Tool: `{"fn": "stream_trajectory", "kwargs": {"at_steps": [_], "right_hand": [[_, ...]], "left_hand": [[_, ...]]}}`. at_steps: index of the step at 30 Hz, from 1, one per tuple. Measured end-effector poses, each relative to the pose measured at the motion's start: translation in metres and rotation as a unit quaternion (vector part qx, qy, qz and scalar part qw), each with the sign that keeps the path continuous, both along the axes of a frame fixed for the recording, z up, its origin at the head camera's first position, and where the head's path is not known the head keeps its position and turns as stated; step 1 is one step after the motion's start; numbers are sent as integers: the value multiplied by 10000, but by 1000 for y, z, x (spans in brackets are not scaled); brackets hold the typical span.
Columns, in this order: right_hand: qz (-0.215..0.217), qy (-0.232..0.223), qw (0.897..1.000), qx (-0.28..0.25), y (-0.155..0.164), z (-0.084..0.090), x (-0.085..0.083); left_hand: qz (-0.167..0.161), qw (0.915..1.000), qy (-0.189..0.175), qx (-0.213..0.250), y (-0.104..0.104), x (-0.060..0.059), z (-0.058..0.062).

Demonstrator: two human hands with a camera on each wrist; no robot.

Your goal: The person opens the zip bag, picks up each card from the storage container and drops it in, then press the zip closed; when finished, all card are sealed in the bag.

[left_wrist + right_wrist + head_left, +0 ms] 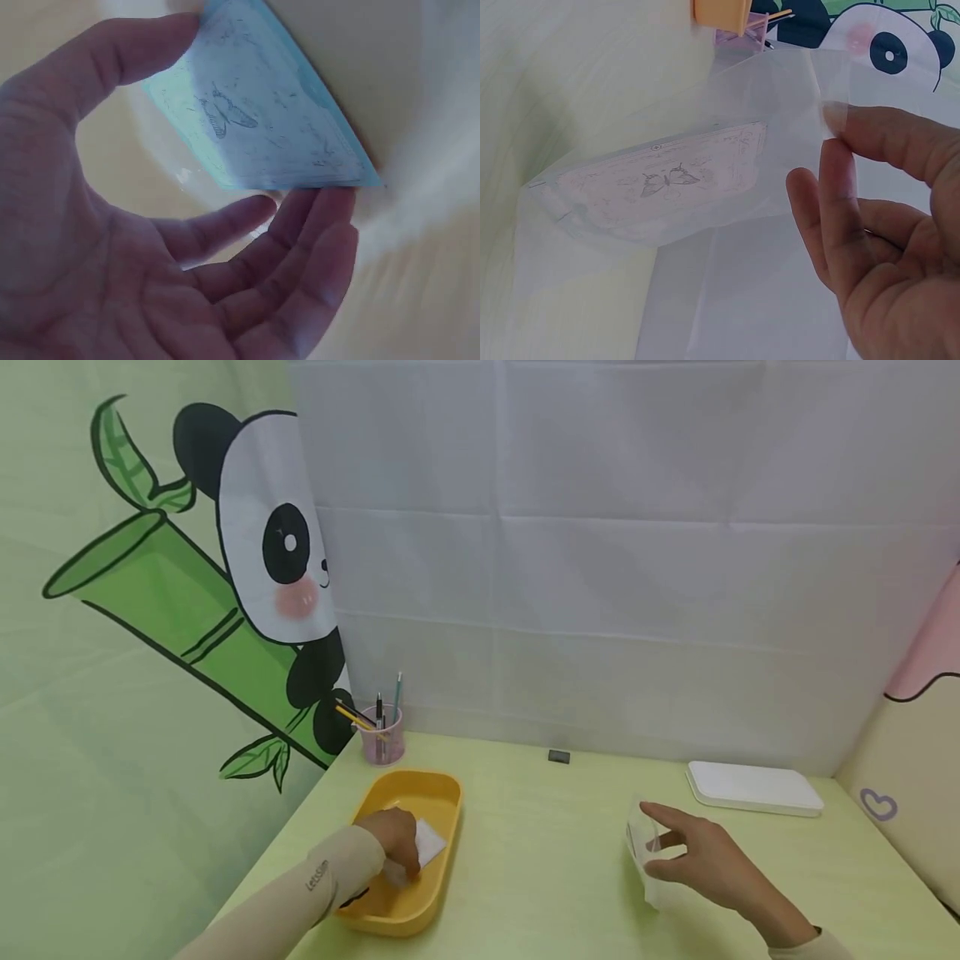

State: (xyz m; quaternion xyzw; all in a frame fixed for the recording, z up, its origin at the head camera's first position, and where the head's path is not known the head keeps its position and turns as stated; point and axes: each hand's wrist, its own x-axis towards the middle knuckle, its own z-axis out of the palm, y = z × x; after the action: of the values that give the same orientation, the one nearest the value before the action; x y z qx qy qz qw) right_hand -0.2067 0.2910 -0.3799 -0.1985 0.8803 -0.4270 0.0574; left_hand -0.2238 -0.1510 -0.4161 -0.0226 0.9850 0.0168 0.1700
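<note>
While the left hand (150, 255) pinches a blue butterfly-print packet (262, 112) in the yellow tray (442, 793) near the surface's left edge, right-hand fingers (840, 187) pinch the clear bag (705, 225) open; lift packet level, keep bag mouth wide.

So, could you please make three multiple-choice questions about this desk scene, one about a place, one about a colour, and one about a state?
1. Where is the left hand?
A. inside the tray
B. on the white lid
C. in the pen cup

2. What colour is the tray?
A. red
B. yellow
C. black

3. How does the right hand hold the clear plastic bag?
A. pinched at its edge by thumb and fingers
B. pressed flat under the palm
C. it is not touching it

Answers: 1 A, the head view shows the hand in the tray on a small packet. 2 B, the tray walls are yellow. 3 A, the right wrist view shows fingertips gripping the bag's edge.
</note>
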Motion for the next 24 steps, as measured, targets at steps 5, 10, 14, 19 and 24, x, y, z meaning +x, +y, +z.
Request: {"fn": "stream_trajectory", "kwargs": {"at_steps": [5,10,14,19,24], "right_hand": [[20,-26,10000,-50,1,-2,1],[35,6,10000,-54,2,1,0],[45,48,10000,-28,3,1,-2],[78,84,9999,-50,3,-2,-3],[60,82,9999,-68,2,-5,-1]], "left_hand": [[92,9999,126,63,5,2,-4],[-40,9997,235,-49,8,4,-3],[-226,9990,287,-261,7,3,0],[-137,9990,259,-333,2,-3,-2],[380,9992,-89,-96,-2,-11,-6]]}}
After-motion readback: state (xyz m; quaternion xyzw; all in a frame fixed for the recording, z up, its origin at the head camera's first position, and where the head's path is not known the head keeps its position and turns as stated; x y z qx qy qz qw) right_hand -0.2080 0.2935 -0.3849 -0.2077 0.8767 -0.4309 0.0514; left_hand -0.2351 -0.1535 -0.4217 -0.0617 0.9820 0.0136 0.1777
